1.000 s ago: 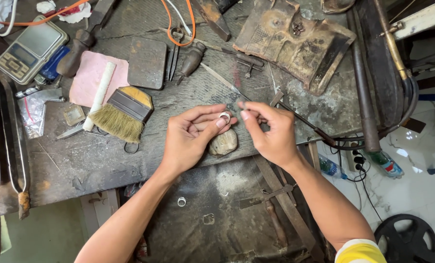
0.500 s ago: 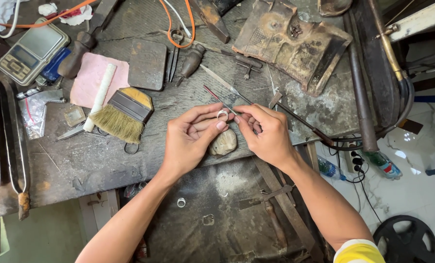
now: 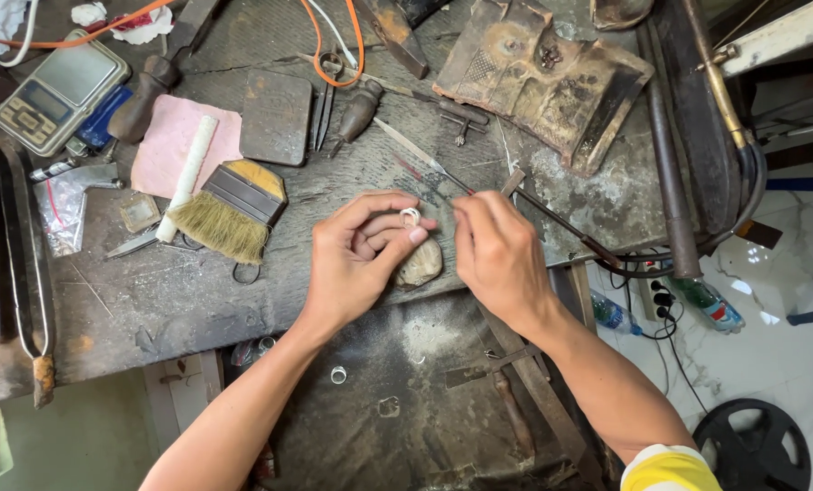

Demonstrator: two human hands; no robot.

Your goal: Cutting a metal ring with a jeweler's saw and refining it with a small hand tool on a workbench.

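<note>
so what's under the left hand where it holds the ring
A rounded stone-like block pokes out beneath the left hand, which pinches a small ring. The hand covers the block's left part.

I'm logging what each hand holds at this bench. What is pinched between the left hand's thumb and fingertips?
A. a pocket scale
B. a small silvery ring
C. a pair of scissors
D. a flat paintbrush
B: the left hand pinches a small silvery ring at its fingertips, while the paintbrush, scissors and pocket scale lie untouched on the bench.
</note>
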